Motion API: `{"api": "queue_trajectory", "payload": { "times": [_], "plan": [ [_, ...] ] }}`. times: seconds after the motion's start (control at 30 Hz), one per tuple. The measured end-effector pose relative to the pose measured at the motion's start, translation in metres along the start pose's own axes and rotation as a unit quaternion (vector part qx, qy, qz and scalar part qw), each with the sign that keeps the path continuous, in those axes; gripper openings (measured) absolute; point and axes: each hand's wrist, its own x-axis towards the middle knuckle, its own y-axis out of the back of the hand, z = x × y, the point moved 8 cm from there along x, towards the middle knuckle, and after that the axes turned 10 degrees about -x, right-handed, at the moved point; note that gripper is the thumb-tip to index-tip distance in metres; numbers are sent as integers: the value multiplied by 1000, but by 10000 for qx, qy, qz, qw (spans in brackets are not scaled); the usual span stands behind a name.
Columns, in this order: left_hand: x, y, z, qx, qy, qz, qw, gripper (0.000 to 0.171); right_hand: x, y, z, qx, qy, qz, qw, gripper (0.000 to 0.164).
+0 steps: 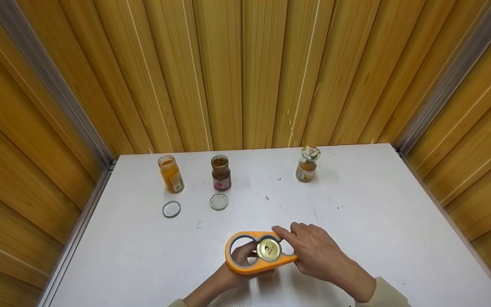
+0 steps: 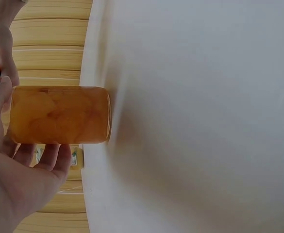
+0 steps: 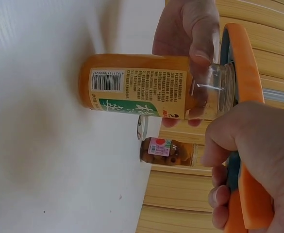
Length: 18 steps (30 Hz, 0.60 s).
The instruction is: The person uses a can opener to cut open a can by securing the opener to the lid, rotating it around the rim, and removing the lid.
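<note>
A glass jar of orange fruit (image 3: 142,87), with a printed label and a gold lid (image 1: 269,249), stands upright in front of the person. The left hand (image 2: 25,179) grips its body, fingers and thumb curled around the glass. An orange jar opener (image 1: 245,269) with grey-lined holes lies over the jar's top, the lid inside its middle hole. With curled fingers, the right hand (image 1: 318,251) holds the opener's right end. In the right wrist view, the opener (image 3: 248,63) encircles the top of the jar's neck.
On the white table (image 1: 356,213), an open orange jar (image 1: 171,175) and an open dark jar (image 1: 221,175) stand at back left. Before them lie two loose lids, one left (image 1: 171,209) and one right (image 1: 219,201). A lidded jar (image 1: 306,166) stands at back right. Wood-look panels (image 1: 245,76) enclose the table.
</note>
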Motion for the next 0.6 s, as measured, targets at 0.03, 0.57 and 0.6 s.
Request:
{"api": "queue_trajectory", "payload": {
  "times": [0.03,0.57,0.6],
  "plan": [
    [0,0,0,-21,1,12,10000,61,0,0,-1,-23,-11,-27,10000,66],
    [-1,-3,-7,-17,345,134,9993,60,3,-8,-4,-785,-372,-165,9961,44],
    [-1,-3,-7,-19,299,147,9994,61,3,-8,-4,-799,-378,-191,9959,45]
  ]
}}
